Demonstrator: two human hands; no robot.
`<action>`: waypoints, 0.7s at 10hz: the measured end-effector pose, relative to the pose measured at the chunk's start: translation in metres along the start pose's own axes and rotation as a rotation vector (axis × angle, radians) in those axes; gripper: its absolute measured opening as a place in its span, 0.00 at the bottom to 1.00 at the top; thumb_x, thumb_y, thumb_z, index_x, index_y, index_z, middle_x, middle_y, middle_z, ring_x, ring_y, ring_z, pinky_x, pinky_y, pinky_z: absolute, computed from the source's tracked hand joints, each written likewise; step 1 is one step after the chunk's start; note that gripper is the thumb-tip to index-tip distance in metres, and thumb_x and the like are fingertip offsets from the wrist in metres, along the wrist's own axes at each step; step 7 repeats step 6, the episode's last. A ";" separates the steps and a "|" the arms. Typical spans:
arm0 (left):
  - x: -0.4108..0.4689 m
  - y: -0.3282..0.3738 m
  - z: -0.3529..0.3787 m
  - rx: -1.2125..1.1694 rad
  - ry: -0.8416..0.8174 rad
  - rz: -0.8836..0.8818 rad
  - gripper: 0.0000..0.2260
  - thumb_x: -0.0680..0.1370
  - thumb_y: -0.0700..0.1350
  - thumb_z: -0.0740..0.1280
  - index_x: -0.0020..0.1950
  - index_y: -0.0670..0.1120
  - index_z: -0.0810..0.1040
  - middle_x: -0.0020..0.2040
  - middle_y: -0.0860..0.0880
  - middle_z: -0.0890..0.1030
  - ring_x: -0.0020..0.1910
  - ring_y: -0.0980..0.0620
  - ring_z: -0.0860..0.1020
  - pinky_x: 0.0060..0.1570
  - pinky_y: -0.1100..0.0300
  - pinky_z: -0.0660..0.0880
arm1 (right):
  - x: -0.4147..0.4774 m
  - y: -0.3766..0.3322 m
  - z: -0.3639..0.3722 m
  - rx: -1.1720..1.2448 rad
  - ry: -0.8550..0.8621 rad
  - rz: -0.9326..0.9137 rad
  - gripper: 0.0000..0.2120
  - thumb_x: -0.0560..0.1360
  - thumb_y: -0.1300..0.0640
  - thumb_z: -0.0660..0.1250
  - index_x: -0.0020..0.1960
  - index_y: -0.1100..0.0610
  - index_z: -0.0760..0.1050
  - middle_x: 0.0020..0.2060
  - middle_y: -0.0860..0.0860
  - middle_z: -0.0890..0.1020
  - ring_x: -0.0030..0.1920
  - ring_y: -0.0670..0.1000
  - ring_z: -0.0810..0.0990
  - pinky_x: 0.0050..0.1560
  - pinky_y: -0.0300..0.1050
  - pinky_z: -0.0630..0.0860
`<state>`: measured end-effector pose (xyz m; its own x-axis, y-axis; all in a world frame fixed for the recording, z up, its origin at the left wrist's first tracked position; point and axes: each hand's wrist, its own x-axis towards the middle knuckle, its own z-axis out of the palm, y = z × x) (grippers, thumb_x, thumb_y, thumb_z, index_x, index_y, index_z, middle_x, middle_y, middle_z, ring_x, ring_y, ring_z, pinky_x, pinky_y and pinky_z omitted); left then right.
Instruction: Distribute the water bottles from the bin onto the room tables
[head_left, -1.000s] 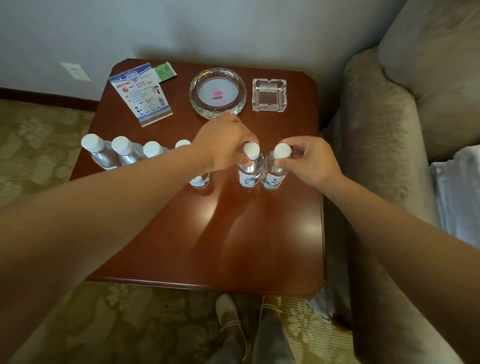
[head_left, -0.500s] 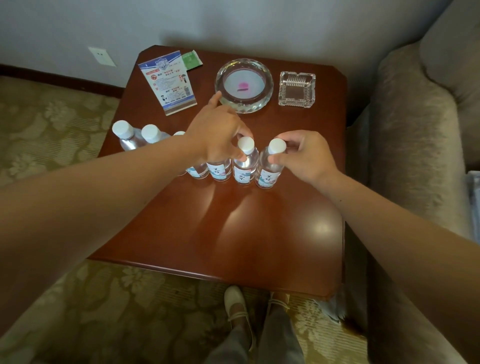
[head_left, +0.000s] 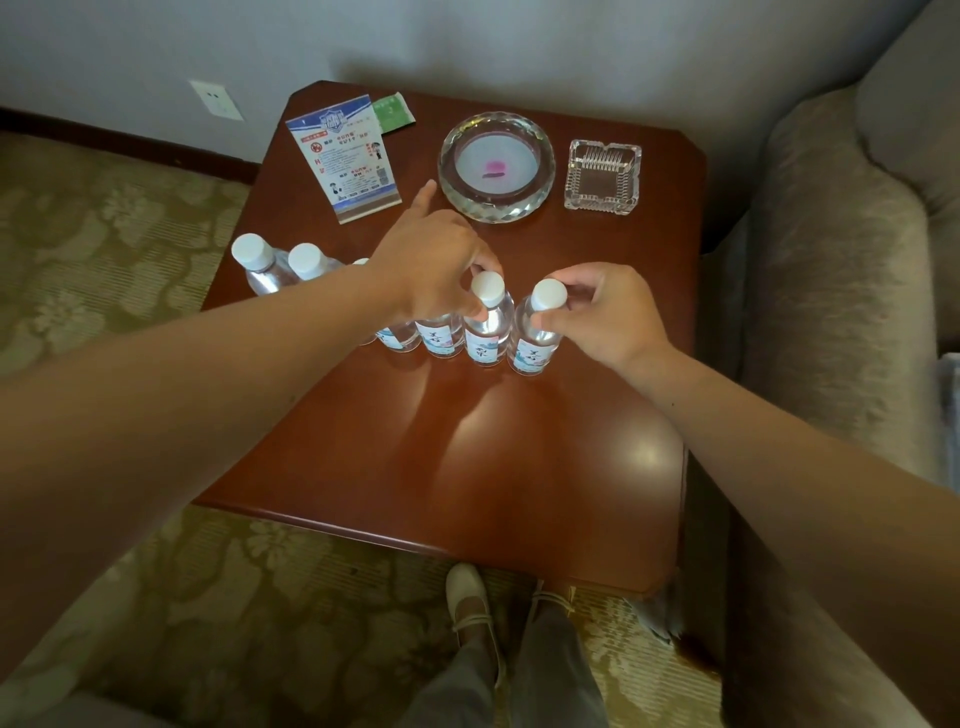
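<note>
I find no text I can read with certainty. The water bottles (head_left: 488, 332) standing in a row across the middle of the table (head_left: 519, 467) carry white labels with dark brush-style characters, too small and blurred for me to make out. The upright card (head_left: 345, 156) near the table's far left corner shows a blue shield emblem, a red prohibition sign and a small code square; its lines of print are illegible. The green packet (head_left: 393, 110) behind it bears unreadable marks.
</note>
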<state>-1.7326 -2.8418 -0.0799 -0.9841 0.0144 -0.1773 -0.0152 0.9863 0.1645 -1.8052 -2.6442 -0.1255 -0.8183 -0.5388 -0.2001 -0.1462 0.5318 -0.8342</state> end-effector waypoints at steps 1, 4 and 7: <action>-0.002 0.000 0.002 -0.020 0.005 -0.011 0.17 0.71 0.52 0.75 0.59 0.54 0.82 0.55 0.52 0.83 0.65 0.48 0.73 0.75 0.40 0.42 | -0.001 0.001 0.000 -0.004 0.007 -0.003 0.16 0.63 0.61 0.80 0.51 0.56 0.85 0.47 0.49 0.86 0.49 0.50 0.84 0.55 0.52 0.80; -0.016 0.011 0.012 -0.064 0.008 -0.101 0.27 0.72 0.55 0.74 0.70 0.54 0.73 0.63 0.48 0.79 0.70 0.48 0.69 0.76 0.41 0.41 | -0.014 -0.005 -0.001 -0.018 -0.100 0.055 0.33 0.67 0.58 0.79 0.69 0.54 0.74 0.66 0.49 0.78 0.65 0.49 0.76 0.69 0.48 0.71; -0.055 0.042 0.021 -0.063 -0.021 -0.197 0.42 0.75 0.61 0.69 0.81 0.53 0.48 0.81 0.47 0.50 0.80 0.47 0.44 0.76 0.43 0.41 | -0.045 -0.024 -0.008 -0.249 -0.244 0.065 0.47 0.71 0.50 0.76 0.81 0.48 0.52 0.80 0.50 0.55 0.80 0.50 0.50 0.78 0.49 0.53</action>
